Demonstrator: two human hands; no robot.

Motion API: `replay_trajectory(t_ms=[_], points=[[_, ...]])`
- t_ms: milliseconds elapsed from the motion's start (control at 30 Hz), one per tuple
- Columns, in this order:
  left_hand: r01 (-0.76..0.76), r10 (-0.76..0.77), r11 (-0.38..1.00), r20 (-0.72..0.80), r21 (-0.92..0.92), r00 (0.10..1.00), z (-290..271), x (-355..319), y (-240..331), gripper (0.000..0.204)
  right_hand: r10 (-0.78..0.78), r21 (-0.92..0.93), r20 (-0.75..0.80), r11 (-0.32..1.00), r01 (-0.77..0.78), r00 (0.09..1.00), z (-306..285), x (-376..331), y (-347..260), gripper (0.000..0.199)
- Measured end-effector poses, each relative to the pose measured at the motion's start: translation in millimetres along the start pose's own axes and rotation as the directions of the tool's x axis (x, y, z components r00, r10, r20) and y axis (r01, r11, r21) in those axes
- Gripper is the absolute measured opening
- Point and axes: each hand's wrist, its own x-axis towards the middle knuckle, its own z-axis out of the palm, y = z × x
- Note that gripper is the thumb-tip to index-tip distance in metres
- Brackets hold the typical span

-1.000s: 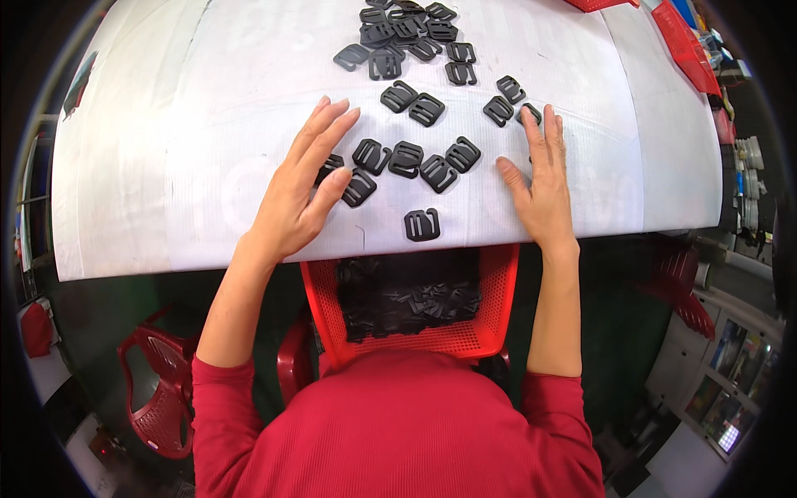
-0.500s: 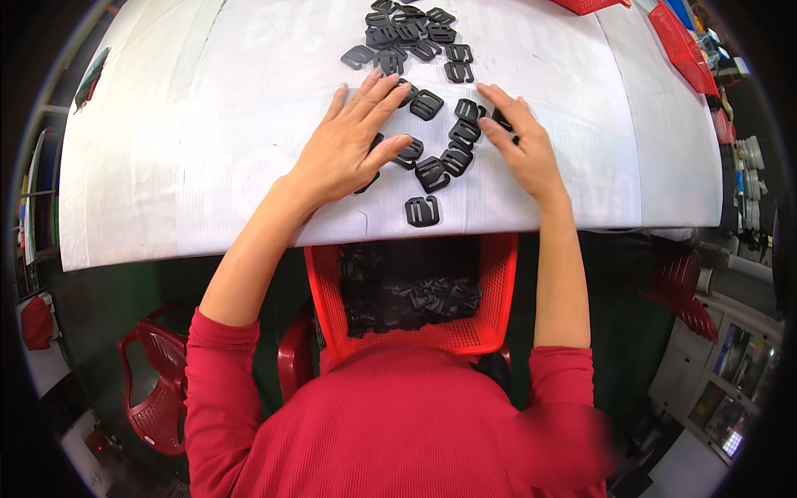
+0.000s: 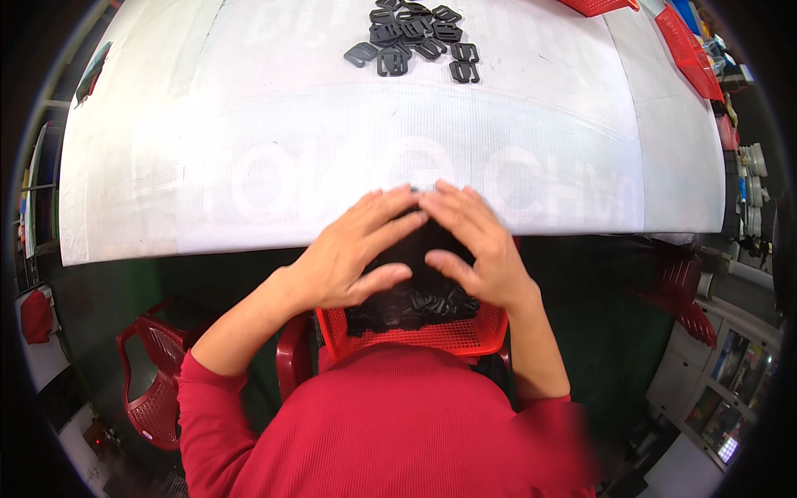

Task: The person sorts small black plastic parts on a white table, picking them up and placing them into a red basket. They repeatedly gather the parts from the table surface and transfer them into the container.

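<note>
My left hand (image 3: pixel 357 249) and my right hand (image 3: pixel 475 241) meet at the table's near edge, fingertips almost touching and thumbs apart. Both are open, with fingers stretched out over the red plastic basket (image 3: pixel 415 339). Inside the basket lie many small black plastic buckles (image 3: pixel 436 303), partly hidden by my hands. Farther off on the white-covered table (image 3: pixel 290 133), a loose pile of the same black buckles (image 3: pixel 407 33) is spread out. Two of them lie at its right side, one in front of the other.
Red baskets (image 3: pixel 689 51) stand at the table's far right. A dark flat object (image 3: pixel 93 75) lies at the left edge. Dark red plastic chairs (image 3: pixel 158 378) stand on both sides below the table. White cabinets (image 3: pixel 714 357) are at the right.
Both hands have come back toward me from the middle of the table to the near edge. The buckles that lay between them are gone from the tabletop; the far pile remains.
</note>
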Motion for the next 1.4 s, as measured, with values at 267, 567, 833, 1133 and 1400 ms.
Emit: replay_trajectory(t_ms=[267,567,833,1133,1400], points=[[0.044,-0.021,0.990,-0.164,0.136,0.986,-43,31,-22,0.045,0.033,0.079,-0.089,0.997,-0.026,0.995,-28,21,18,0.047],[0.381,-0.118,0.778,-0.481,0.499,0.869,-59,154,-123,0.051,0.052,-0.070,-0.410,0.994,-0.088,0.911,-24,87,79,0.045],[0.029,0.052,0.884,-0.160,0.467,0.986,-33,113,-70,0.057,0.058,-0.013,-0.434,0.997,-0.070,0.899,-30,82,83,0.043],[0.020,0.019,0.928,-0.102,0.373,0.995,-27,30,-26,0.047,0.092,-0.052,-0.280,0.993,-0.111,0.956,-20,48,48,0.045],[0.087,0.127,0.857,-0.373,0.508,0.919,-14,54,-23,0.042,-0.039,-0.393,-0.376,0.911,-0.121,0.926,-3,67,43,0.023]])
